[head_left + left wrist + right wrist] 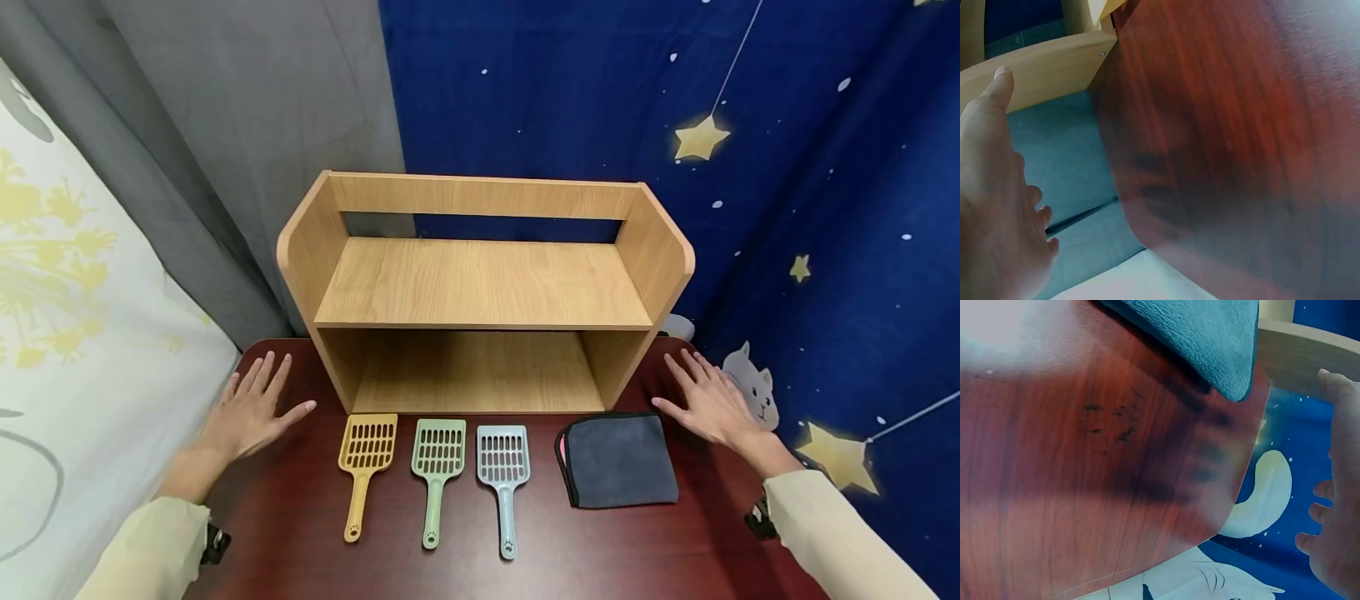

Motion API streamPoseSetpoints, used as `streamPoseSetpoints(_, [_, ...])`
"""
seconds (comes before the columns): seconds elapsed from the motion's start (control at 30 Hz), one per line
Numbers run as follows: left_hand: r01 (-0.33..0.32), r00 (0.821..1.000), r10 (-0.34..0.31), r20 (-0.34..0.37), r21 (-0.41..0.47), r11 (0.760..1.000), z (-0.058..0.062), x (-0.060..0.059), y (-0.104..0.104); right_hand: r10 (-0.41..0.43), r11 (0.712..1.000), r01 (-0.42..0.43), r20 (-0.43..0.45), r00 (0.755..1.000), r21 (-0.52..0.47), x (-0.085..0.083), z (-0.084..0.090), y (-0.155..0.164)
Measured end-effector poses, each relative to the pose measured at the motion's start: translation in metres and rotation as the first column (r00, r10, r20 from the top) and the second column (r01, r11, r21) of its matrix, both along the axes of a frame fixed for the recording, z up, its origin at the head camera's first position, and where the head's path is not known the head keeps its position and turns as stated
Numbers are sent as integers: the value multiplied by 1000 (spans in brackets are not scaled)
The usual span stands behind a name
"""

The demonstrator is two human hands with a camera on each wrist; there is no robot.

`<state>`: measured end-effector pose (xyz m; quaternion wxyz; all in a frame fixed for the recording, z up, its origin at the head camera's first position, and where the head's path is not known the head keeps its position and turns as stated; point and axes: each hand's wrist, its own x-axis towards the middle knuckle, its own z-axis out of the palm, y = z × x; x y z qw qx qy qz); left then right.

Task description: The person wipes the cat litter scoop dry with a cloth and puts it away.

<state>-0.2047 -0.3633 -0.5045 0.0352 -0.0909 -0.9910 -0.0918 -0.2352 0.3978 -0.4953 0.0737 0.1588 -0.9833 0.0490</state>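
My left hand (251, 410) is spread over the left side of the table, fingers straight, holding nothing. To its right lies a yellow litter scoop (367, 454), then a green litter scoop (438, 462) and a light blue litter scoop (503, 467), all with slotted heads toward the shelf. A folded dark grey cloth (618, 462) with black edging lies right of the scoops. Just beyond it, my right hand (708, 400) is spread with fingers extended, also holding nothing. In the wrist views, the left hand (997, 187) and right hand (1341, 481) appear apart from the tabletop.
A two-tier wooden shelf (483, 283) stands at the back of the dark red table (285, 533), with nothing on its boards. Behind hang a grey curtain (262, 100) and a blue star-patterned curtain (555, 92). A white patterned cloth (97, 308) hangs at left.
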Motion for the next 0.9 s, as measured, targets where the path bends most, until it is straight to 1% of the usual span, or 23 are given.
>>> streamPoseSetpoints(0.1, [5,1000,-5,-6,13,1000,-5,5,3,36,999,-36,-40,999,10,7,-1,1])
streamPoseSetpoints(0.23, [10,999,-9,-36,23,1000,-13,12,7,79,997,-78,-89,993,9,16,-4,2])
streamPoseSetpoints(0.4, [25,998,-22,-66,45,999,-24,23,16,121,993,-121,-122,985,9,25,-9,1])
streamPoseSetpoints(0.6, [43,996,-36,-85,78,996,-36,41,30,167,986,-169,-118,979,-5,38,-11,-8])
streamPoseSetpoints(0.73, [60,993,-50,-107,90,994,-42,53,41,195,980,-198,-118,974,-12,47,-13,-15])
streamPoseSetpoints(0.8, [53,993,-41,-114,105,993,-42,59,47,208,977,-211,-113,972,-12,51,-14,-18])
streamPoseSetpoints(0.9, [27,995,-14,-98,134,991,-41,66,56,230,973,-232,-94,969,-11,58,-17,-24])
